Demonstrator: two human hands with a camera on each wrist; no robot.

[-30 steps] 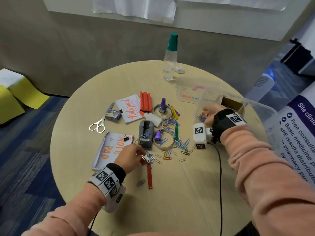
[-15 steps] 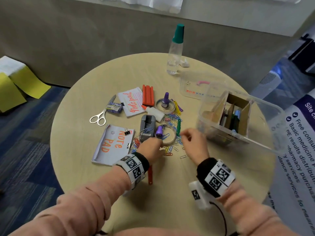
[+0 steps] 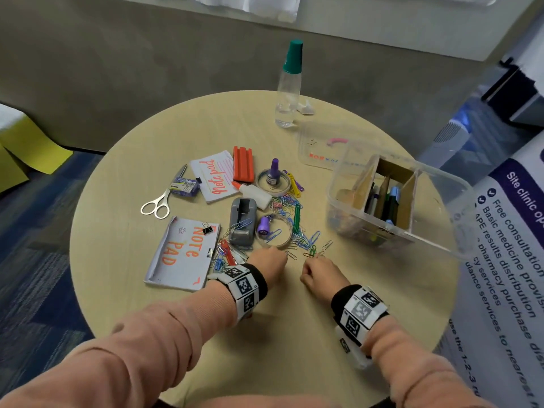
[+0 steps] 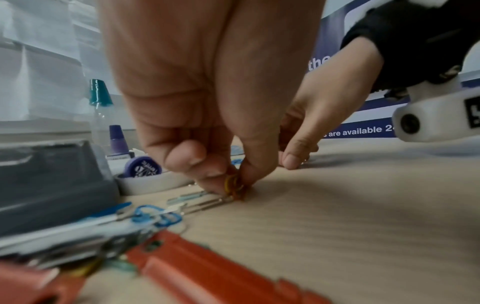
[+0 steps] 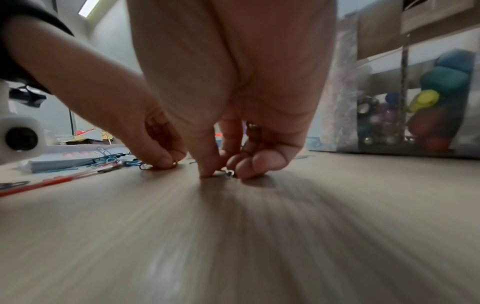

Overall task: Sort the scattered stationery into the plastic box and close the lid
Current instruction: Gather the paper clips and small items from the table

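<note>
Round table, head view, items listed left to right.

Scissors: left of centre, flat on the table, handles toward the lower left.
Large note pad: lower left of the clutter, a black binder clip on its upper edge.
Small note pad: above it, beside an orange block.
Grey tape dispenser: centre, with paper clips strewn around it and to its right.
Left hand: lower centre, fingertips down on the table, thumb and finger pinching an orange-yellow paper clip, as the left wrist view shows.
Right hand: just right of the left hand, fingers curled down, tips pinching a small metal clip against the table in the right wrist view.
Bottle with green cap: upper centre, upright.
Lid: flat on the table, above the box.
Plastic box: right of centre, open, cardboard dividers inside, pens upright in its compartments.
Printed banner: right edge of the frame.
</note>
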